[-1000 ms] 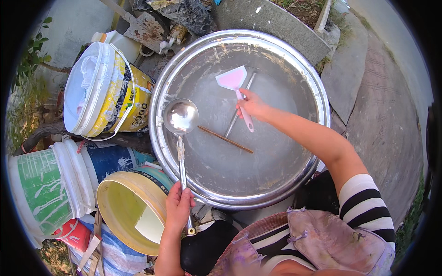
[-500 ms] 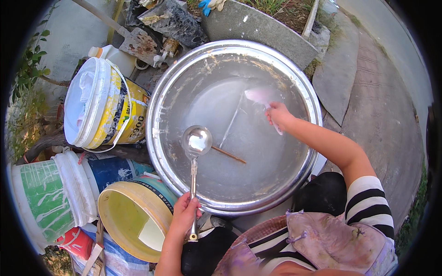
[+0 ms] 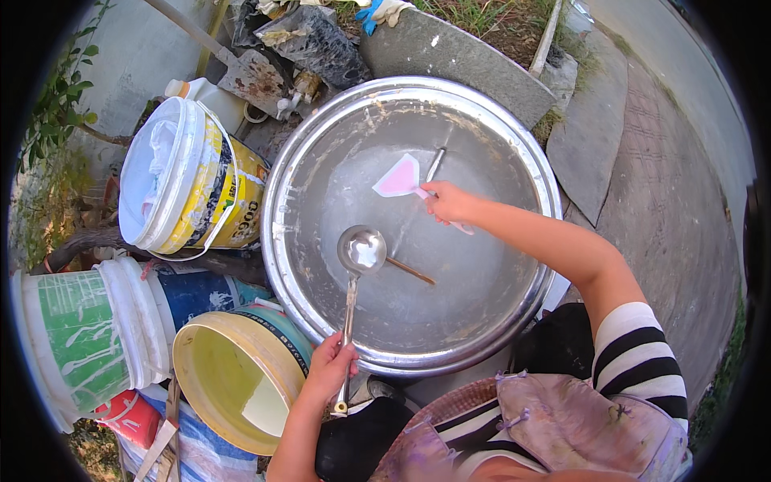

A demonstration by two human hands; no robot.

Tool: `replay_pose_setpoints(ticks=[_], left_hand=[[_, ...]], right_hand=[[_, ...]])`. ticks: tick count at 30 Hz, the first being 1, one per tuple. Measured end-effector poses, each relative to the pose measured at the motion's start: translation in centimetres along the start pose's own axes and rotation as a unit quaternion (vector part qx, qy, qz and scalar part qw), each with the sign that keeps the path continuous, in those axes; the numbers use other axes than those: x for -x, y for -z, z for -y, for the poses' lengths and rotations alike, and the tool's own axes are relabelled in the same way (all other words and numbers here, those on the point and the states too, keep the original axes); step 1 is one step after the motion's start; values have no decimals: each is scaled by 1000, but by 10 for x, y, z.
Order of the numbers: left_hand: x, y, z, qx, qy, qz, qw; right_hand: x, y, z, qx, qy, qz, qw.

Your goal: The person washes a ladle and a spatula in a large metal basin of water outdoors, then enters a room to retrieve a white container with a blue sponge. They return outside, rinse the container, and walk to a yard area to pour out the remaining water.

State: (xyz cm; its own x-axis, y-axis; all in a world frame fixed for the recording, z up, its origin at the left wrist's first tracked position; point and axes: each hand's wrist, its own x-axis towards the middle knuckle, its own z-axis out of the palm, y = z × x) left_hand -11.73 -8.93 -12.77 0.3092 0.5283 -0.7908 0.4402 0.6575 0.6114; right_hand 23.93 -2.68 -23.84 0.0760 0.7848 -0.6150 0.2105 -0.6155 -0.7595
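From my remote station I record both hands occupied over a large stainless-steel basin [image 3: 474,277]. The right hand [image 3: 446,202] pinches a pink-and-white spatula [image 3: 400,177] by its handle, thumb and fingers pressed together around it. The left hand [image 3: 331,368] has its fingers closed on the handle of a long metal ladle [image 3: 361,250], near the basin's near rim.

Governing relation: the spatula's blade lies to the left of and slightly beyond the right-hand grip. Its long axis slants from upper left down to lower right, the handle end projecting past the palm. The ladle's axis runs away from the left hand, leaning a little right, and its bowl sits below and left of the blade, the two apart. I cannot tell from this angle whether the spatula touches the basin.

Also noted in the basin: a brown stick [image 3: 414,273] just right of the ladle bowl, nearer the right hand in this view, and a slim metal rod [image 3: 436,164] beside the spatula.
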Motion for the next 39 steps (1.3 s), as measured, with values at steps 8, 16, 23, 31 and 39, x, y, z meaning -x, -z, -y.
replay_pose_setpoints(ticks=[8, 16, 23, 31, 39], left_hand=[[-15, -12, -14, 61, 64, -4, 996], [-126, -63, -61, 50, 58, 54, 996], [-148, -86, -89, 112, -32, 53, 992], [-119, -71, -113, 150, -126, 35, 980], [-106, -49, -60, -16, 37, -91, 995]], right_hand=[[110, 0, -116, -138, -223, -18, 965], [27, 14, -77, -291, -119, -174, 933], [-5, 37, 5, -211, 62, -149, 964], [-9, 12, 40, -158, 122, -67, 977], [100, 24, -85, -235, -138, -34, 961]])
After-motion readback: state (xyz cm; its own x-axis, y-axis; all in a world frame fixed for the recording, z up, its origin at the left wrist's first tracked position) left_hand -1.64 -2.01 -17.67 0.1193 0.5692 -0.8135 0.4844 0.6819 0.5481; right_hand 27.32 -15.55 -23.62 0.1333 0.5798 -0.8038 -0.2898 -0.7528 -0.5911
